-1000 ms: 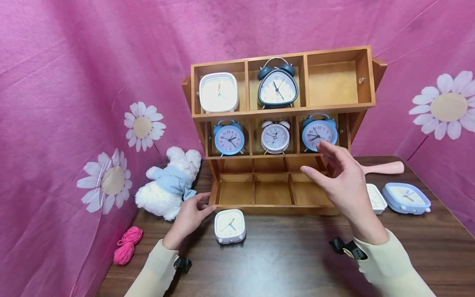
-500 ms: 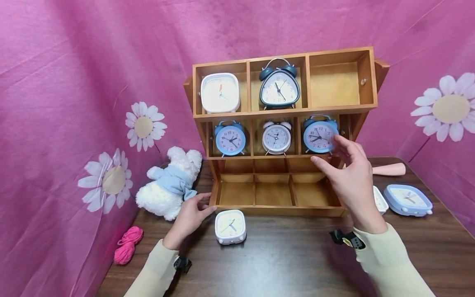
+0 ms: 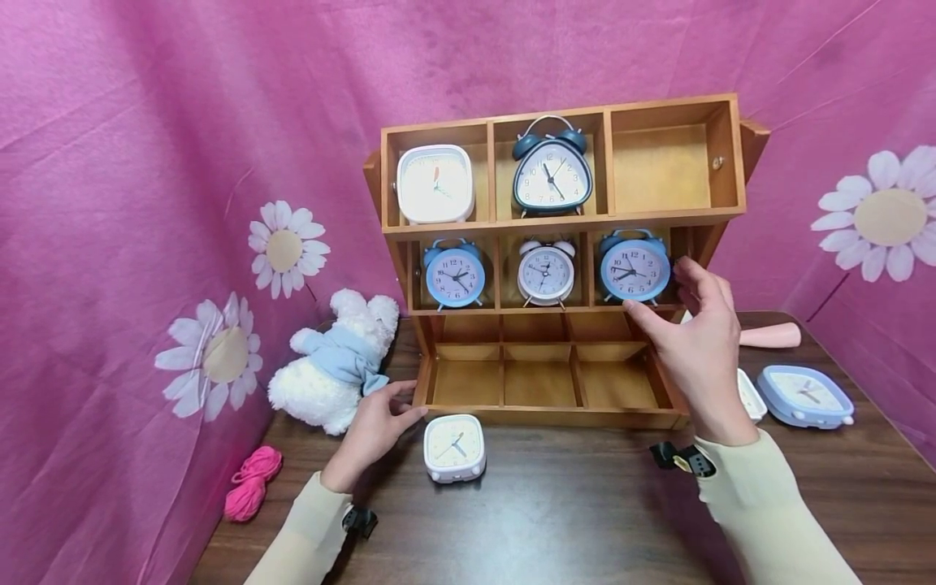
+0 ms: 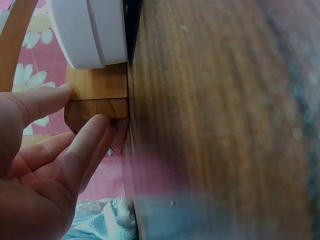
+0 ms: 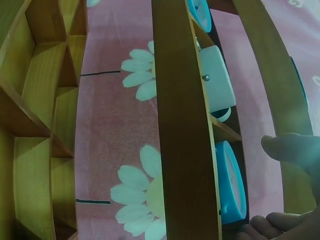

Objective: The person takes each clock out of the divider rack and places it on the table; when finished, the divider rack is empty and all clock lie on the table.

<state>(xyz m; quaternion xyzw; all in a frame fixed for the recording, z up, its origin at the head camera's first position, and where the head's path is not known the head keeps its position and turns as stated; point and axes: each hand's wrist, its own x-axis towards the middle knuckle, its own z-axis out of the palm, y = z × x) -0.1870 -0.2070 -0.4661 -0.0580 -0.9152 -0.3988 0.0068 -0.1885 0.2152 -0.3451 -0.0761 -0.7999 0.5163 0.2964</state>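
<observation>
A wooden shelf (image 3: 537,416) stands on the table with clocks in its upper two rows. My left hand (image 3: 373,426) pinches its lower left corner; in the left wrist view the thumb and fingers of the hand (image 4: 47,170) lie on either side of the wooden corner (image 4: 97,90). Just right of this hand is a white square clock (image 3: 454,448). My right hand (image 3: 698,353) is beside the right blue twin-bell clock (image 3: 634,271), thumb below and fingers to its right, spread apart. In the right wrist view, this hand (image 5: 300,152) is right of the blue clock (image 5: 232,182).
The top row holds a white clock (image 3: 435,185) and a dark triangular clock (image 3: 552,179). A plush toy (image 3: 340,366) and pink yarn (image 3: 252,483) lie left. Right are a pale blue clock (image 3: 804,396), a partly hidden white clock (image 3: 751,396) and a pink handle (image 3: 771,335).
My right hand has moved right, from over the blue clock's lower right edge to beside it. My left hand has stayed at the shelf corner.
</observation>
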